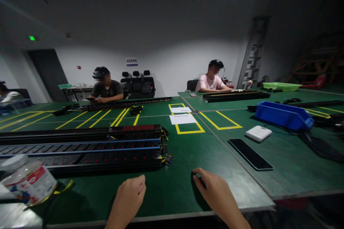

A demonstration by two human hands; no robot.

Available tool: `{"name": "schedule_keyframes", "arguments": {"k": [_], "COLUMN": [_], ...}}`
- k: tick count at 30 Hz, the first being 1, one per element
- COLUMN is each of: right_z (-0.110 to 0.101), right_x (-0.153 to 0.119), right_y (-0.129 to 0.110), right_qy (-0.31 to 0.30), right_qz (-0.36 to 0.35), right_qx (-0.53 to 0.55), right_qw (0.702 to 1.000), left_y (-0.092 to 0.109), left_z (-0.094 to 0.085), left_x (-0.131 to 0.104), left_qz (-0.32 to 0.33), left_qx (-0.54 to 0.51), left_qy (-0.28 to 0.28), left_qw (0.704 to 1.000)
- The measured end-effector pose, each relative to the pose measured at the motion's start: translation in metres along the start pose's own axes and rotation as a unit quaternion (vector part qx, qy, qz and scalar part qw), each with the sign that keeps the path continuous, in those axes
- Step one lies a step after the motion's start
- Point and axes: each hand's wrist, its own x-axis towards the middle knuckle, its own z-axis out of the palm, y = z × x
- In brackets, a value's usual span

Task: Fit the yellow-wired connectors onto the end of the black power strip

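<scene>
My left hand [130,197] is curled into a loose fist at the table's front edge, palm down, and I see nothing held in it. My right hand [213,190] rests on the green tabletop, fingers loosely bent, with a gap between thumb and forefinger and nothing visible between them. Beyond my left hand lie long black power strips [107,157] side by side, with red dots on their faces and loose wires at the right ends. A clear plastic jar [33,182] with a white lid and printed label stands left of that hand.
A black phone [250,154], a white box [258,133] and a blue bin [283,115] lie to the right. Paper sheets [183,118] sit among yellow tape marks. Two people [107,87] sit across the table near more long black strips [236,96].
</scene>
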Motion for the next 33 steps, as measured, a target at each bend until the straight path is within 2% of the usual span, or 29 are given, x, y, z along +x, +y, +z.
{"name": "schedule_keyframes", "arguments": {"k": [24, 33], "right_z": [0.0018, -0.0026], "right_x": [-0.0003, 0.0000], "right_y": [0.0046, -0.0019], "right_qy": [0.005, 0.000], "right_qz": [-0.006, 0.000], "right_qx": [-0.007, -0.015], "right_qw": [1.000, 1.000], "left_y": [0.0023, 0.0031], "left_z": [-0.0011, -0.0015], "left_x": [-0.0015, -0.0002], "left_qz": [0.003, -0.004], "left_qx": [0.004, 0.010], "left_qy": [0.002, 0.001], "left_qw": [1.000, 1.000]}}
